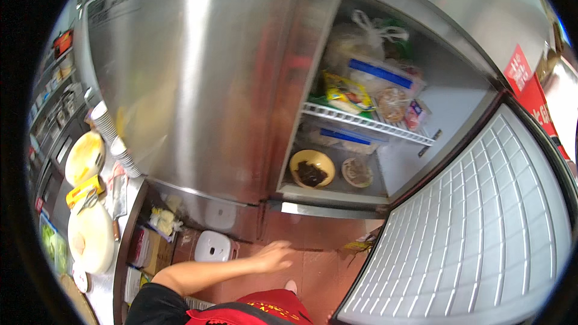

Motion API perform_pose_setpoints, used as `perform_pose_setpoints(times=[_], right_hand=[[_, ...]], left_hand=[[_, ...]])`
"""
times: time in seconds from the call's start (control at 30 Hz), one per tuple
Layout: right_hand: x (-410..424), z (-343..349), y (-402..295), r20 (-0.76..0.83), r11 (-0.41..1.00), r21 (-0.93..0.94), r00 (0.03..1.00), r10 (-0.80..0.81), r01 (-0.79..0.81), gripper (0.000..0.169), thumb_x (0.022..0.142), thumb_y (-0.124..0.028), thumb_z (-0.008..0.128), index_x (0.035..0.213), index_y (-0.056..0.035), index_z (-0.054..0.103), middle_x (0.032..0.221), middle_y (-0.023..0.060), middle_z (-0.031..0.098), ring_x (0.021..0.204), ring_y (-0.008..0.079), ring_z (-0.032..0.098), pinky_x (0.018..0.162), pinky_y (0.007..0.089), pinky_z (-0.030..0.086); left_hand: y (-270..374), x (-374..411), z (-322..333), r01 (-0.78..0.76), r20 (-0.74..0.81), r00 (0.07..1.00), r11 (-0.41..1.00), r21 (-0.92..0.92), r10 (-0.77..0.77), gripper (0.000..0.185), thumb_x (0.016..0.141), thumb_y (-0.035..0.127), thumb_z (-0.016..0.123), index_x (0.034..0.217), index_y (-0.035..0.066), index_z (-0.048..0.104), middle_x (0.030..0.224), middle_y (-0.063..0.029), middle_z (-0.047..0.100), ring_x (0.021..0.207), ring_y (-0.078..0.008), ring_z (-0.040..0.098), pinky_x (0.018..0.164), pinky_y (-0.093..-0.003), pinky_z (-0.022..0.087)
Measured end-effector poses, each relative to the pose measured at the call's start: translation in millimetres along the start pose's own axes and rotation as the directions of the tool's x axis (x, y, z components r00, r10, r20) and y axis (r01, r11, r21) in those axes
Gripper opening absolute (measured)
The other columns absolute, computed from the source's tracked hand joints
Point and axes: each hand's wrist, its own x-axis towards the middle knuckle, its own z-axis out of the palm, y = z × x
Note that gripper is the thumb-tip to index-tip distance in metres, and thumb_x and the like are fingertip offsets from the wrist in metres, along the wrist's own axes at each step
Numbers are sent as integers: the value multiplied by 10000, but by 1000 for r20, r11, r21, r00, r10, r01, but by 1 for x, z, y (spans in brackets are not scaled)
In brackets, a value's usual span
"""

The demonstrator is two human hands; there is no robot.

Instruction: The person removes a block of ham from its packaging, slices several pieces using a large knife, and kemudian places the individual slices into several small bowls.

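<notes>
My left hand [273,256] hangs in the air in front of the refrigerator, its fingers apart and nothing in it. At the bottom edge, fingertips of my right hand [329,317] show at the edge of the open refrigerator door [456,216]; most of that hand is hidden. Inside, a yellow bowl [323,158] of dark food and a smaller bowl [357,172] stand on the bottom. A white wire shelf [361,122] above them bears a yellow food packet [345,92], blue-edged clear containers [381,73] and a tied plastic bag [347,49].
A closed steel door [226,76] stands left of the opening. The counter at left holds round cutting boards [92,239], scissors [89,200], a cleaver [120,194] and stacked cups [104,122]. A white plastic stool [212,246] stands on the red tiled floor [316,271].
</notes>
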Motion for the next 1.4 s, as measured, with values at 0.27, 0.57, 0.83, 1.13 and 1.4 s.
perform_pose_setpoints(times=[0.27, 0.57, 0.83, 1.13, 1.4], right_hand=[[-35, 98, 100, 379, 964, -231, 900, 216, -134, 407, 816, -269, 733, 1121, -13, 646, 1101, 126, 611, 991, 257, 552, 911, 385, 461], [168, 237, 119, 180, 906, -393, 953, 243, -157, 444, 819, -257, 698, 1165, -8, 572, 974, 112, 619, 857, 241, 588, 743, 343, 527], [298, 361, 178, 79, 295, -955, 969, 234, 7, 374, 909, -367, 579, 1169, -99, 608, 953, 94, 668, 758, 254, 643, 632, 348, 555], [-9, 562, 568, 322, 47, -797, 359, 876, 602, 247, 942, -181, 601, 1145, -41, 605, 931, 42, 638, 727, 121, 623, 594, 236, 499], [-22, 654, 646, 680, 134, -376, 174, 712, 917, 200, 933, -146, 594, 1084, -23, 641, 862, 89, 670, 713, 151, 630, 638, 290, 501]], left_hand=[[-48, -378, 132, 543, 376, 793, 278, -792, -480, 781, 972, 636, 318, 1420, 6, 425, 1482, -173, 401, 1384, -270, 345, 1160, -365, 236], [33, -543, 195, 315, 75, 555, 126, -941, -829, 634, 991, 508, 419, 1387, 17, 481, 1523, -184, 327, 1443, -278, 240, 1184, -373, 171], [-42, -604, 178, 116, -252, 211, 281, -953, -944, 279, 859, 42, 593, 1119, 70, 689, 1195, -124, 639, 1152, -269, 561, 1005, -369, 432], [-99, -691, -12, 382, -450, -251, 339, -860, -857, 380, 940, 231, 551, 1261, 28, 570, 1316, -199, 512, 1236, -332, 472, 1062, -394, 364], [-42, -705, 7, -141, -121, 89, 108, -984, -989, 408, 1014, 236, 487, 1365, 28, 495, 1375, -129, 501, 1315, -217, 422, 1129, -352, 289]])
